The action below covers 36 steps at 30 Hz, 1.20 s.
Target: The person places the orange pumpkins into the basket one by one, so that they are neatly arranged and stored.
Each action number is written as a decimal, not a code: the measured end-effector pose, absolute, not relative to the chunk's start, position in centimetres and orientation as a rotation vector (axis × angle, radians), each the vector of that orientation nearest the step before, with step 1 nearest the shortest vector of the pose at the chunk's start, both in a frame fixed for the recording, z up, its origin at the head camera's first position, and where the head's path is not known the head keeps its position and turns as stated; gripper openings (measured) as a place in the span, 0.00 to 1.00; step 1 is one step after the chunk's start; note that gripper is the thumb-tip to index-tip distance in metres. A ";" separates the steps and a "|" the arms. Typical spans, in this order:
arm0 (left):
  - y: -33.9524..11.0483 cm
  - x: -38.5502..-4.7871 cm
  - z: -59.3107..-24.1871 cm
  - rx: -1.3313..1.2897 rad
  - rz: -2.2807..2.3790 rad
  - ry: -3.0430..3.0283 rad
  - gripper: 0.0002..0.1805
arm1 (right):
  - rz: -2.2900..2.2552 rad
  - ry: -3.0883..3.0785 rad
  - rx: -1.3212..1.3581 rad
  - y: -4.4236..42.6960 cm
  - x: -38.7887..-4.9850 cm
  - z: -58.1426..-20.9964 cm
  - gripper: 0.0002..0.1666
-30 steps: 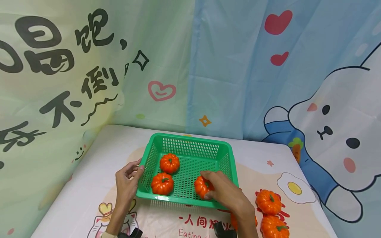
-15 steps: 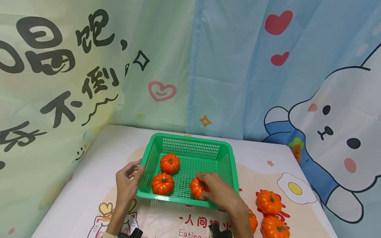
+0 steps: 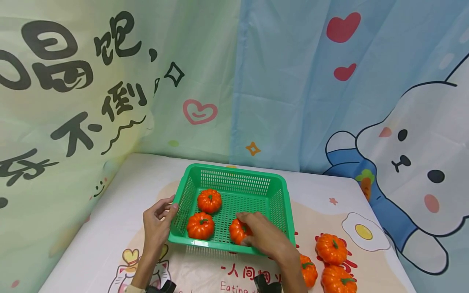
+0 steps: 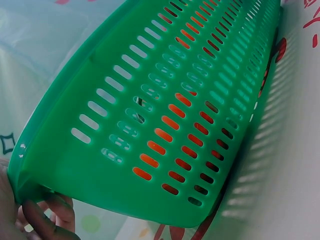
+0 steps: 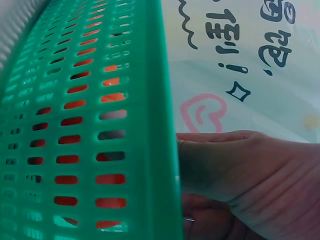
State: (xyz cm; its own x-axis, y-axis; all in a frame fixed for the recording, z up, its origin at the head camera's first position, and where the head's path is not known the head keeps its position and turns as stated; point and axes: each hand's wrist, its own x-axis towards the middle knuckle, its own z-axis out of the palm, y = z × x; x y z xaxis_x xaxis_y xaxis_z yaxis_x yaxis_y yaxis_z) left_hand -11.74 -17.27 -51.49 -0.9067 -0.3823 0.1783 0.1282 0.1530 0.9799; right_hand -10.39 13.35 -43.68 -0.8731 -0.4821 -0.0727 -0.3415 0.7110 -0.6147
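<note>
Green plastic slats make up the basket on the tabletop, and my left hand grips its left rim. My right hand reaches inside, thumb and fingers grasping a held pumpkin near the middle of the basket's near edge; whether it touches the basket's floor, I can't tell. One orange pumpkin sits in the near left corner, another pumpkin just behind it. Three loose pumpkins lie toward the tabletop's right edge, one partly behind my right forearm. Below the basket's near edge I can read red characters, "人间烟", then a mark my arm covers, and beneath them the English word "Eating", the rest cut off. Beyond the tabletop's far edge, the backdrop carries big black brush lettering, with "饱", "不" and "倒" legible.
</note>
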 end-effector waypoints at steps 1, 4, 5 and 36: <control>-17.3 -11.7 -51.5 0.243 -1.805 -2.052 0.13 | -0.903 2.690 -0.662 13.3 -10.4 -43.8 0.40; -17.3 -11.8 -51.5 0.245 -1.809 -2.051 0.13 | -0.901 2.685 -0.676 13.1 -10.6 -44.1 0.40; -17.3 -11.8 -51.5 0.244 -1.810 -2.050 0.13 | -0.897 2.684 -0.680 13.1 -10.7 -44.2 0.40; -17.2 -11.7 -51.4 0.269 -1.820 -2.059 0.16 | -0.844 2.666 -0.727 11.5 -12.3 -46.7 0.37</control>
